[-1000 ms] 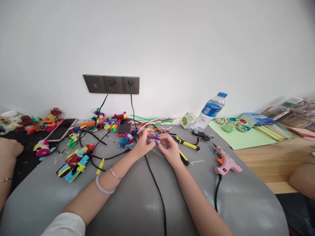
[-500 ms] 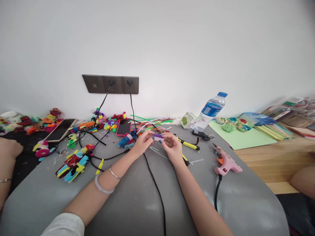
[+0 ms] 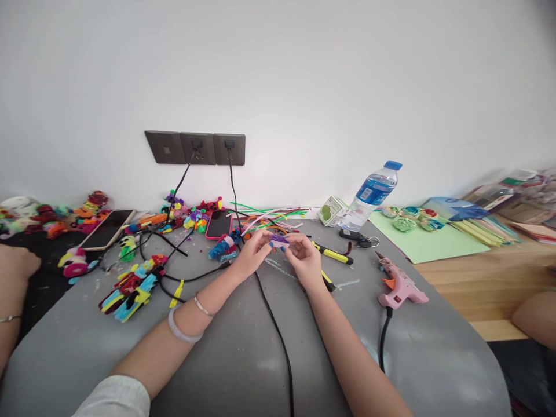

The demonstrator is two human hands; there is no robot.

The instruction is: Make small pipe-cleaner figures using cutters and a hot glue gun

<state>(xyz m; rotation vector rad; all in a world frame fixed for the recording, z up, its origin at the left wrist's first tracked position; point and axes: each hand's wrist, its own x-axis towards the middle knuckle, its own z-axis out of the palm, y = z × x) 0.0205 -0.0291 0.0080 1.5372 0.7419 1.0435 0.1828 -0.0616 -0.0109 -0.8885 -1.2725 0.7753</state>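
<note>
Between my two hands is a small purple and lilac fuzzy piece, seemingly made of pipe cleaners [image 3: 279, 242]. My left hand [image 3: 254, 253] pinches its left end with thumb and fingers. The right end is in the closed fingertips of my right hand [image 3: 306, 258]. Both hands hover over the grey table [image 3: 243, 353]. Beyond them lies a pile of loose pipe cleaners [image 3: 284, 215]. A tool with yellow and black handles [image 3: 336, 255] is partly hidden by my right hand. A blue fuzzy figure [image 3: 223, 248] lies left of my left hand.
A pink glue gun [image 3: 402, 292] lies at right, near a tilted water bottle [image 3: 372, 194] and keys [image 3: 358, 238]. Black cables [image 3: 278, 333] cross the table. Colourful fuzzy figures [image 3: 132, 286] and phones [image 3: 108, 229] lie left. Another person's hand [image 3: 17, 263] rests at the left edge.
My hands stay in almost the same place, still holding the purple piece, with only a slight shift of the fingers. Nothing else has visibly moved.
</note>
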